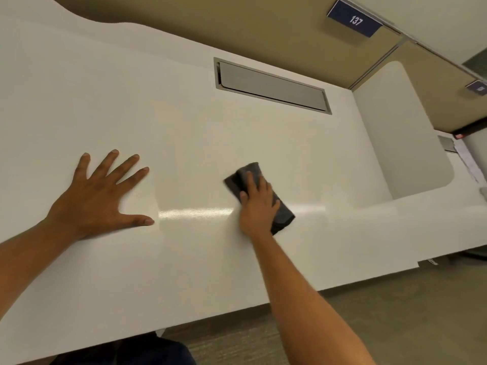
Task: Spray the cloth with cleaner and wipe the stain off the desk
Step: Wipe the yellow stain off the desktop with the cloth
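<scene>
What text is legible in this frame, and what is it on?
"137": white digits on the dark blue sign mounted on the tan partition wall, top right.
Second dark blue sign at the right edge: has white marks, too small and blurred to read.
Paper at the far right of the desk: print too blurred to read.
No text on the cloth or desk.

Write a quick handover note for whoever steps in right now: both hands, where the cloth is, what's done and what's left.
Left hand: open, fingers spread, flat on the white desk, bracing.
Right hand: pressing the dark cloth flat on the desk, in front of the grey cable hatch.
Spray bottle: not in view.
Done: cloth is on the surface in a wiping position. Whether it was sprayed cannot be told.
Left: no stain shows on the bare desk around the cloth; lift it, check underneath, and keep wiping if a mark remains.
</scene>
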Available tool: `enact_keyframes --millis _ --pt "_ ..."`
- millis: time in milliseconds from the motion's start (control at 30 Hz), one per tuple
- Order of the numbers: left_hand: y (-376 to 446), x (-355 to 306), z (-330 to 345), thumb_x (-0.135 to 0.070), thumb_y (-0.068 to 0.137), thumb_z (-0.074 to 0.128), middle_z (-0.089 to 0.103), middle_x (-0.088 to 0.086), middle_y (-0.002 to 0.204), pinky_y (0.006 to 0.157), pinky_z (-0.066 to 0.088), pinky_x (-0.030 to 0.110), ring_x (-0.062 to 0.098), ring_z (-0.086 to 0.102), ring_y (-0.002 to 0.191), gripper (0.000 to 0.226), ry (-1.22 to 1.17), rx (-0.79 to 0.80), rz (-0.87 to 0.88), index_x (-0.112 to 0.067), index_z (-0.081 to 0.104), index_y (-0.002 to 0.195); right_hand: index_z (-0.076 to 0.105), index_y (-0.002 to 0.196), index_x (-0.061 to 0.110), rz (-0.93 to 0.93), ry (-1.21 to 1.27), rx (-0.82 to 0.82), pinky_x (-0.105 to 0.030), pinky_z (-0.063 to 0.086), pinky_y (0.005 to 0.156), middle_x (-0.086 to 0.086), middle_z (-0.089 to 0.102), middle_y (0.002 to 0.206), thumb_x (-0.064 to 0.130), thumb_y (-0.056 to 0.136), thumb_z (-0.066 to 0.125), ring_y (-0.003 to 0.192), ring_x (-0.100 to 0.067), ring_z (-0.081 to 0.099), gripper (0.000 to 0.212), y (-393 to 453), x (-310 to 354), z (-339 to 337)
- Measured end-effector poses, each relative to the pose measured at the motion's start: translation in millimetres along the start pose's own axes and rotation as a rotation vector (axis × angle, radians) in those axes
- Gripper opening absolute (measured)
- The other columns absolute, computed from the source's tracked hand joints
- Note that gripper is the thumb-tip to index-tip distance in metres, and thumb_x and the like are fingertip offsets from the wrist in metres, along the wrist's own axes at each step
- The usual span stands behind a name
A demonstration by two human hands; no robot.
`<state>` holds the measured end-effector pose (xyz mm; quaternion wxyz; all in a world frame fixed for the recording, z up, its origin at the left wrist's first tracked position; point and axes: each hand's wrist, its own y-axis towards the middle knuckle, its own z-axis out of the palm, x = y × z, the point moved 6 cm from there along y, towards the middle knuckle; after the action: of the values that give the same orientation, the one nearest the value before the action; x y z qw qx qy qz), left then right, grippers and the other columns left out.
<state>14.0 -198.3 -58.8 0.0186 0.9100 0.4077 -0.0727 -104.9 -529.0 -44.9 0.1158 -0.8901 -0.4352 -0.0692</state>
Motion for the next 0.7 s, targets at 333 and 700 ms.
enact_keyframes --millis 333,700 --pt "2.4 -2.3 3.3 -0.105 0.073 0.031 0.018 -0.006 0.179 0.129 0.005 0.068 0.028 0.012 0.166 0.118 0.033 -0.003 0.001 -0.037 0.018 0.169 0.025 0.162 0.038 -0.062 -0.046 -0.051 -0.059 0.032 0.117 -0.006 0.032 0.168 0.027 0.106 0.051 0.156 -0.031 0.026 0.063 -86.8 -63.1 -2.7" --pt "2.5 -0.2 4.2 -0.107 0.073 0.025 0.009 -0.006 0.180 0.130 0.007 0.069 0.030 0.006 0.167 0.119 0.054 0.025 0.004 -0.037 0.010 0.169 0.020 0.163 0.035 0.105 -0.022 -0.058 -0.066 0.022 0.119 -0.003 0.024 0.169 0.028 0.109 0.039 0.154 -0.027 0.021 0.058 45.6 -60.9 -19.7"
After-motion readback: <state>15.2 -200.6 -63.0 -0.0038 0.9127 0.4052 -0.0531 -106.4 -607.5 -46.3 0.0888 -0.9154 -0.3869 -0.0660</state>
